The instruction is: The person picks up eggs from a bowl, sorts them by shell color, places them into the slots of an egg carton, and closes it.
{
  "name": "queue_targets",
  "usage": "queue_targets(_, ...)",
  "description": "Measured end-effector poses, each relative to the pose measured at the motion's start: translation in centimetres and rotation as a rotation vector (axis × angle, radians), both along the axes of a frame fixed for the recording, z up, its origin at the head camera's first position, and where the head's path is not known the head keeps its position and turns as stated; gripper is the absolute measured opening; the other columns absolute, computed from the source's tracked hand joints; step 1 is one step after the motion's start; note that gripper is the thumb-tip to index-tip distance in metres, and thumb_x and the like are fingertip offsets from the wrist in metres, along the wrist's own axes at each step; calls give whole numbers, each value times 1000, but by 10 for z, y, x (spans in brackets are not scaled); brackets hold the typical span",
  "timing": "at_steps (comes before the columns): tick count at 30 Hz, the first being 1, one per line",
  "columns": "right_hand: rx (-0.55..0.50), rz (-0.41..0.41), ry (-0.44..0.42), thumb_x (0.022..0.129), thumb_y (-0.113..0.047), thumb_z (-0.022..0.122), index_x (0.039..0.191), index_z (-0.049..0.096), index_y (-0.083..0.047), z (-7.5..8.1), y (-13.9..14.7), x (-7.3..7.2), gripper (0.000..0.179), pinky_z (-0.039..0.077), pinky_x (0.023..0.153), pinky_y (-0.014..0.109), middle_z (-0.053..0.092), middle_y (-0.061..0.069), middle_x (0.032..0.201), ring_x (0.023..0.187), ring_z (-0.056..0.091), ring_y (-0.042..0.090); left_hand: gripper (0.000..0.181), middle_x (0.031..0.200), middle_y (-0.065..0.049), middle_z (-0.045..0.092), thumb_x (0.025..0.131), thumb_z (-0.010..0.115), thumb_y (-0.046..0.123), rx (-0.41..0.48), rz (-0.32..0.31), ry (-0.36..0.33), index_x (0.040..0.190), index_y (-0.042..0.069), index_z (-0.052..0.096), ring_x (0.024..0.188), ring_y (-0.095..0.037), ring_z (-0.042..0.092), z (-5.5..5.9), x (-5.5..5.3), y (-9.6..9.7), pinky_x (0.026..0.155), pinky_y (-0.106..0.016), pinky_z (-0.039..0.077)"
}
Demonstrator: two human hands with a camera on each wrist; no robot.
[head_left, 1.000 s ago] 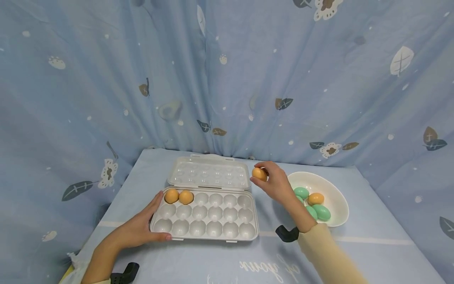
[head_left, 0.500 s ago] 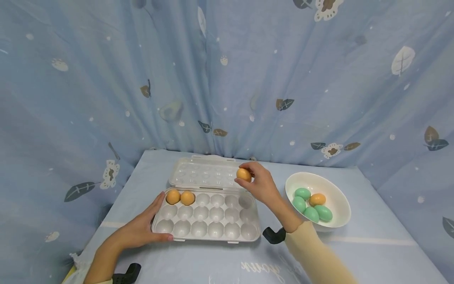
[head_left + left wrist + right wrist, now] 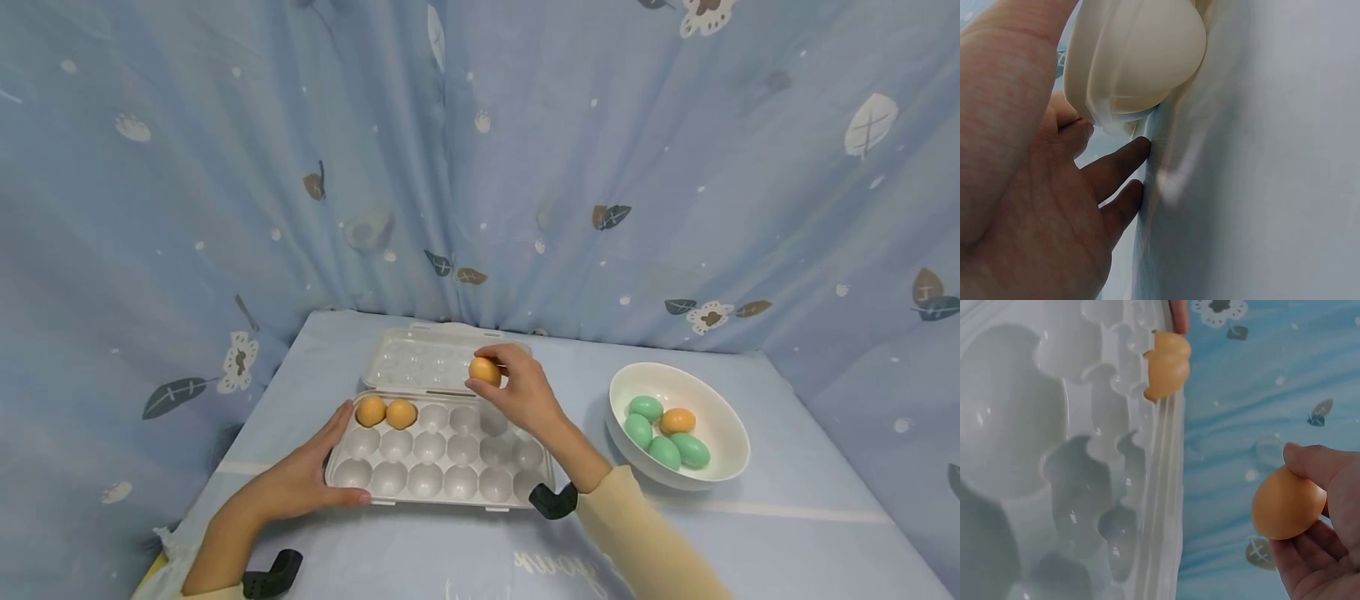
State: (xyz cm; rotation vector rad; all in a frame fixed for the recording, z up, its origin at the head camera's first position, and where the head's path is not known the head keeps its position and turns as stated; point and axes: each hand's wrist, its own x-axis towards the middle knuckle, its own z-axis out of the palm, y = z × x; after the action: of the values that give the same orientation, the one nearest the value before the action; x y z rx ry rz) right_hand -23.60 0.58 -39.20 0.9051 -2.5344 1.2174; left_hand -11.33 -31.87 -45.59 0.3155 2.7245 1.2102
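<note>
Pinched between the thumb and fingers of my right hand (image 3: 521, 392) is an orange egg (image 3: 484, 371), held above the back of the egg carton (image 3: 442, 503); the right wrist view shows this egg (image 3: 1288, 503) clear of the cups. The white carton lies with its lid (image 3: 397, 358) folded back. Two orange eggs (image 3: 371, 411) sit side by side in its back row at the left. My left hand (image 3: 296, 483) grips the carton's left end, thumb along the front edge and fingers at the left side. In the left wrist view, fingers (image 3: 1116, 169) reach beneath the carton's rim.
On the right stands a white bowl (image 3: 723, 417) with several green eggs (image 3: 689, 450) and one orange egg (image 3: 677, 421) in it. A light blue cloth (image 3: 795, 492) covers the table, and a patterned blue curtain (image 3: 525, 167) hangs behind.
My right hand has carried the orange egg leftward from beside the bowl to over the carton. The left hand keeps its place on the carton, and the head view has shifted slightly.
</note>
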Motion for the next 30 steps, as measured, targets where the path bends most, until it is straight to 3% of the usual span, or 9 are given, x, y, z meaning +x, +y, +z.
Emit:
queue_targets(7, 18, 19, -2, 87, -20, 85, 125, 69, -7, -7, -16, 4, 43, 60, 93, 35, 70, 6, 120, 109, 69, 21, 140, 172, -21, 1, 72, 90, 57, -17, 10, 6, 166, 5, 0, 156, -50, 10, 0, -1, -2, 120, -69, 18)
queue_targets(14, 24, 61, -70, 89, -19, 84, 125, 70, -5, -17, -29, 9, 41, 59, 93, 38, 71, 6, 121, 106, 68, 22, 141, 172, -21, 0, 71, 90, 57, -12, 7, -4, 166, 5, 0, 156, -49, 9, 0, -2, 0, 121, -69, 17)
queue_targets(30, 1, 108, -205, 89, -13, 83, 122, 69, -1, -40, -48, 12, 37, 57, 95, 23, 72, 8, 118, 109, 69, 21, 142, 173, -20, -1, 71, 89, 59, -23, 22, -26, 166, 7, -2, 156, -49, 9, 2, -2, 1, 121, -69, 17)
